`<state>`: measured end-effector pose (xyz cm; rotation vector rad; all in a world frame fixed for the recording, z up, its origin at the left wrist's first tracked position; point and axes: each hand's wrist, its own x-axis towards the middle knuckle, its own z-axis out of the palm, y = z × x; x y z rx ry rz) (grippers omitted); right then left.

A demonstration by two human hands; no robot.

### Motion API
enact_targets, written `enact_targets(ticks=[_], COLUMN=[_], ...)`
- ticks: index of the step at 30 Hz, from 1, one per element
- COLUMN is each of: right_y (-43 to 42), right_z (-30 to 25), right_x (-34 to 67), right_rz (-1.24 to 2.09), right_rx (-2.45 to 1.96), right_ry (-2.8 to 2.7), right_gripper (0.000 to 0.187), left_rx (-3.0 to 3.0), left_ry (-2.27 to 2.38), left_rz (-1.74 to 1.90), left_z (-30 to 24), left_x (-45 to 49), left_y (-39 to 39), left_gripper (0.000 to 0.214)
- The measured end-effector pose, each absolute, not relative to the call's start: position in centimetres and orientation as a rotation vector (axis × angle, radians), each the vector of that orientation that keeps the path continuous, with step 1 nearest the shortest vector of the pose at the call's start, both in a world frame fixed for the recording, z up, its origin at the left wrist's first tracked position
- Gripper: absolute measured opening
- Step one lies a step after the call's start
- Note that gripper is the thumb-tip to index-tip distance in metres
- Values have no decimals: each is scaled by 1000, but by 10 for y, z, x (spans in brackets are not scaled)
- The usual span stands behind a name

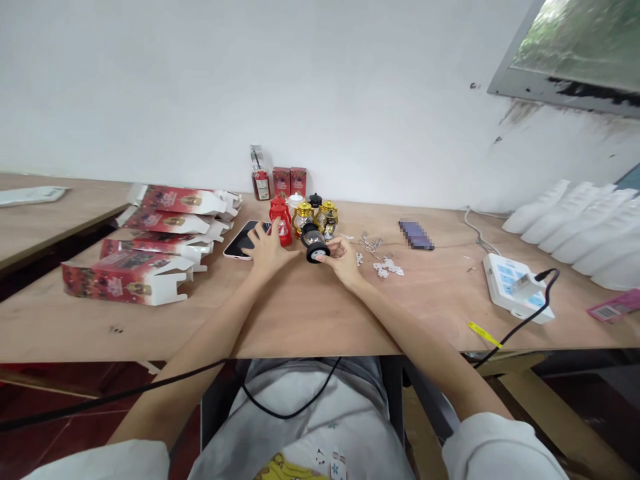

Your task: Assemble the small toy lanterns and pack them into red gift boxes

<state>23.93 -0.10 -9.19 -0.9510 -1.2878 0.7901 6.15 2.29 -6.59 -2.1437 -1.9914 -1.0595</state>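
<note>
My right hand (344, 261) grips a small black lantern (315, 243) by its base, which is tilted toward me. My left hand (267, 248) is spread open, its fingers reaching over the edge of a phone (246, 240) and close to a red lantern (283, 231). Whether those fingertips touch anything is hard to see. Behind the held lantern stand several more mini lanterns, among them a gold one (303, 215), a white one (295, 200) and another black one (315, 199).
Open red printed boxes (130, 277) lie at left. Two closed boxes (290, 181) and a bottle (261, 183) stand by the wall. White small parts (387, 267), a second phone (417, 235), a power strip (515, 290) with a cable, and white sleeves (575, 227) are at right.
</note>
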Motion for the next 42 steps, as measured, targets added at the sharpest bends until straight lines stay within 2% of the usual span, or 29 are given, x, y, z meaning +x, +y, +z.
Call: enact_targets(ticks=[6,14,18,26,32,42], right_y=[2,1,-1,-3,-5,-7], right_z=[-96,-96,-93,-91,-95,-94], right_x=[240,239,239,242,240,237], right_rz=[803,883,897,908,926,1100], right_rx=[-931,-928,-905,-873,-833,-870], right_ry=[-1247,-1226,-1181,-1337,-1485,-1291], right_gripper=[44,43,43,40,39,44], left_rx=[-2103,-2088,-2133,-2490,-2610,-2672], left_ry=[-2006,-1968,-1786,-1405,-1356,-1339], left_rz=[-1050,-1102,-1097,-927,-880,-888], left_z=[-67,-69,-71,-73,-80,-79], left_x=[65,71,80,92,89,90], left_y=[20,20,11,1,10,7], left_gripper=[101,97,86,42,44,39])
